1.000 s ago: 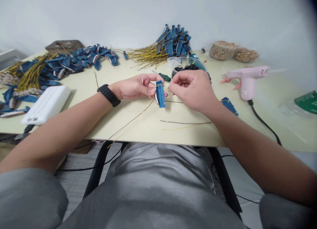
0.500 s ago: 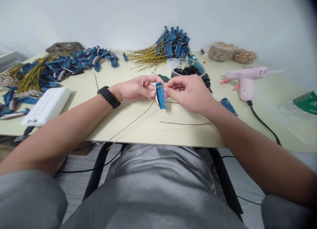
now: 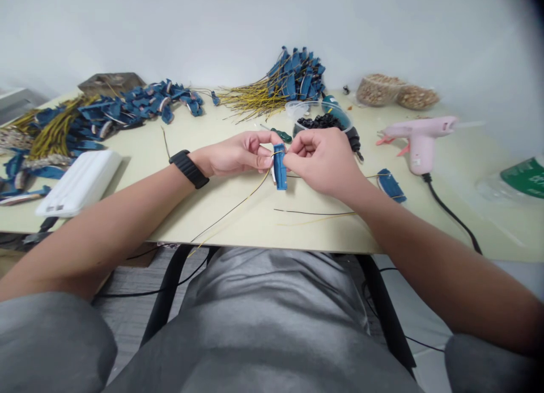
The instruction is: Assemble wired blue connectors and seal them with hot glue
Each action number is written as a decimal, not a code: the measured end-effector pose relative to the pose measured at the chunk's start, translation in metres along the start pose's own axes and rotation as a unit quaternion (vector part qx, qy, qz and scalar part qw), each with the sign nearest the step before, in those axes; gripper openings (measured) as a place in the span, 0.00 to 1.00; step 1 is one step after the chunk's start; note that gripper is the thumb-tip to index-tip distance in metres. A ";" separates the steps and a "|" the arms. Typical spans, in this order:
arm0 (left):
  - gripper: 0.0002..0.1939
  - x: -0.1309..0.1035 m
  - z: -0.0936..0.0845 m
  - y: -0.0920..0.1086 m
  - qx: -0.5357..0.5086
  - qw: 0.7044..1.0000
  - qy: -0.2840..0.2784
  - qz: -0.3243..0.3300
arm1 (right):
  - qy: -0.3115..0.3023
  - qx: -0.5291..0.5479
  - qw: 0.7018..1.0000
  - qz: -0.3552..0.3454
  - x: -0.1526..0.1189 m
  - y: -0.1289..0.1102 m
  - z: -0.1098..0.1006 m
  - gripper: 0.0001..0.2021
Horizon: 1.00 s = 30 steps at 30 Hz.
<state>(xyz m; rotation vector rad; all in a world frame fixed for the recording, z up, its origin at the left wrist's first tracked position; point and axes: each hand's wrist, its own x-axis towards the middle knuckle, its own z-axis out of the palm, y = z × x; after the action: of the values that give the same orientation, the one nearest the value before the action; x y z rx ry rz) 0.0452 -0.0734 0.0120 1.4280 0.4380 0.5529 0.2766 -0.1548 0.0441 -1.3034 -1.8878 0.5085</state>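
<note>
A blue plastic piece [image 3: 280, 169] is held upright above the table between my two hands. My left hand [image 3: 249, 152] pinches its left side near the top, with the thumb in front. My right hand [image 3: 321, 155] has thumb and forefinger together at its upper right edge; whether they grip the piece or a wire there is too small to tell. A yellow and black wire pair [image 3: 238, 203] hangs from the piece down to the left, past the table's front edge. Another blue piece [image 3: 391, 186] with wires lies on the table by my right forearm.
Behind my hands are a tub of black parts [image 3: 325, 121] and a green screwdriver [image 3: 283, 135]. A pink glue gun [image 3: 423, 138] lies right, a white power bank [image 3: 79, 182] left. Wired blue parts [image 3: 293, 76] are heaped at the back, more blue parts [image 3: 140, 101] at the left.
The held blue piece has moved slightly right and turned more upright. My right forearm has shifted a little left, showing more of the blue piece on the table.
</note>
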 end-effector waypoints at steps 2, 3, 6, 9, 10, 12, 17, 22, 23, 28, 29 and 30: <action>0.29 0.000 0.001 0.000 0.002 1.000 0.001 -0.002 | -0.005 -0.005 1.000 0.011 0.000 -0.001 0.000 0.10; 0.29 0.001 0.001 0.000 0.002 1.000 -0.001 -0.002 | -0.008 -0.006 1.000 0.014 0.000 -0.001 0.000 0.10; 0.30 0.001 0.000 -0.001 0.004 1.000 -0.004 -0.001 | -0.024 -0.003 1.000 0.015 0.000 -0.001 -0.001 0.11; 0.31 0.001 -0.001 -0.001 0.015 1.000 0.006 -0.003 | -0.029 -0.004 1.000 0.009 0.000 0.001 -0.001 0.11; 0.31 0.001 -0.001 -0.001 0.018 1.000 0.008 -0.005 | -0.026 -0.006 1.000 0.006 0.000 0.001 -0.001 0.11; 0.31 0.000 -0.001 0.000 0.022 1.000 0.008 -0.009 | -0.016 -0.016 1.000 -0.001 0.000 0.002 0.000 0.11; 0.28 0.001 0.002 0.002 0.012 1.000 -0.004 -0.013 | -0.007 -0.038 0.999 0.005 -0.001 -0.001 0.002 0.12; 0.27 0.001 0.002 0.001 -0.001 1.000 -0.024 -0.008 | -0.025 -0.039 0.999 0.010 -0.002 -0.005 0.000 0.12; 0.28 0.002 0.002 0.001 0.002 1.000 -0.024 -0.009 | -0.030 -0.037 0.999 0.011 -0.001 -0.005 -0.001 0.12; 0.31 0.001 0.003 0.002 0.011 1.000 -0.009 -0.012 | -0.053 -0.017 0.998 0.010 0.001 -0.001 -0.004 0.11; 0.31 0.000 0.003 0.003 0.011 1.000 -0.006 -0.012 | -0.057 -0.008 0.998 0.009 0.001 0.000 -0.004 0.10; 0.31 0.000 0.003 0.003 0.010 1.000 -0.006 -0.013 | -0.058 0.000 0.998 0.008 0.001 0.001 -0.005 0.10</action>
<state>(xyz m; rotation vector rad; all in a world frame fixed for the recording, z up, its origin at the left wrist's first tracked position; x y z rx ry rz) 0.0467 -0.0760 0.0154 1.4424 0.4530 0.5210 0.2807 -0.1542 0.0465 -1.3147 -1.9726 0.6052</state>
